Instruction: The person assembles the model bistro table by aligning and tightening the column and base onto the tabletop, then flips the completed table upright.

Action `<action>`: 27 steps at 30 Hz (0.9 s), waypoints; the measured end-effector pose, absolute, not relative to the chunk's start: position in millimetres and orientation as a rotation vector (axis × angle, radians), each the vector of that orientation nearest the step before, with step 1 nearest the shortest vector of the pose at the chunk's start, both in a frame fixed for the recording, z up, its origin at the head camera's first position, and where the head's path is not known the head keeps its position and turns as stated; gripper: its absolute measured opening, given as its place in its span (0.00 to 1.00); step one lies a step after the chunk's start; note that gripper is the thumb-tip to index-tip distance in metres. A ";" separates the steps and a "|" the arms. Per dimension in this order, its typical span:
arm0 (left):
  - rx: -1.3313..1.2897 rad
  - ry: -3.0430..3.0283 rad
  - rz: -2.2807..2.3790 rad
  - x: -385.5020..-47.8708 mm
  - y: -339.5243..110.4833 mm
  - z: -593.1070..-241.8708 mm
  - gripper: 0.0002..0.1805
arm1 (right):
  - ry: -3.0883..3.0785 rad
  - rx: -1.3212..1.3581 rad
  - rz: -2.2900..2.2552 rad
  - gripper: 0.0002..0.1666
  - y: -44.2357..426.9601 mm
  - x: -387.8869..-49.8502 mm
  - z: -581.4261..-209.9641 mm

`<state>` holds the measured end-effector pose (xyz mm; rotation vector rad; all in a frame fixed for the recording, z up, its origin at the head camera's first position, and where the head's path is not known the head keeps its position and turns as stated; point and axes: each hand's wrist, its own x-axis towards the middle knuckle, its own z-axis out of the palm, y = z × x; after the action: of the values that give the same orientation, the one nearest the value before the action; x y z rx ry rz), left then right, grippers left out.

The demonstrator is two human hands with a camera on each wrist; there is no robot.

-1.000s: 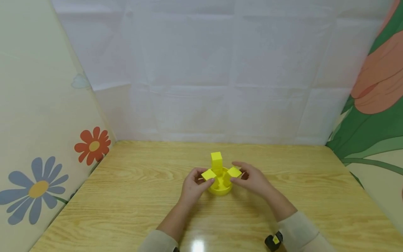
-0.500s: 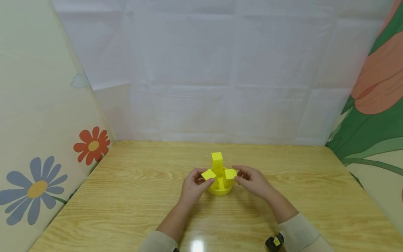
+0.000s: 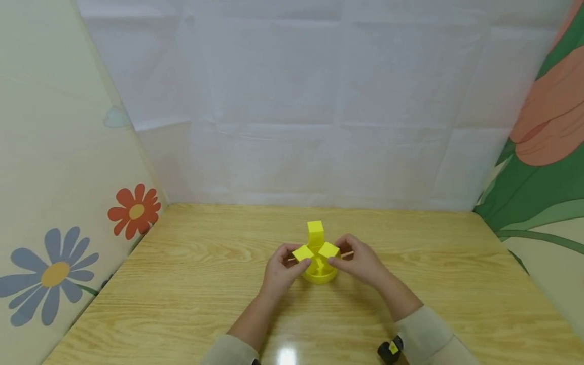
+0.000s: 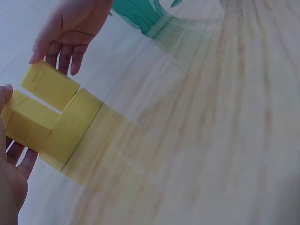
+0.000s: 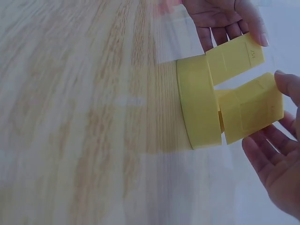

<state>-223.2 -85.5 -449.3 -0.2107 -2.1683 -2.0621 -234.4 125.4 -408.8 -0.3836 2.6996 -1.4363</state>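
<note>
A round yellow base [image 3: 319, 279] with a low rim stands on the wooden table, with several yellow blocks over it. My left hand [image 3: 280, 271] pinches the left block [image 3: 302, 252] between thumb and fingers. On the other side, my right hand [image 3: 363, 261] pinches the right block [image 3: 328, 249] at its outer edge. Behind these two, a taller back block [image 3: 315, 233] stands upright, untouched. In the right wrist view, the right block [image 5: 253, 108] shows a narrow gap from the base's side wall [image 5: 199, 101]. Small raised marks on the blocks are too faint to read.
The wood-grain table [image 3: 205, 284] spreads around the base on all sides. White sheeting [image 3: 292, 111] hangs along its back edge. Flower-patterned panels [image 3: 59, 274] flank the left and right. Black wrist gear [image 3: 390, 350] sits by the right sleeve.
My right hand has brought the right block leftward over the base, nearer the left block, turning it on the way. My left hand and the back block have stayed nearly still.
</note>
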 end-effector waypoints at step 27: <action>-0.176 -2.198 -2.072 -221.9 -85.3 -447.5 0.18 | 2.698 -0.393 -1.449 0.22 117.5 -243.8 -409.2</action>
<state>-221.9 -85.3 -447.5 -0.1760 -2.1983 -2.0722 -243.8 117.5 -409.2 -0.3933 2.6983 -1.4485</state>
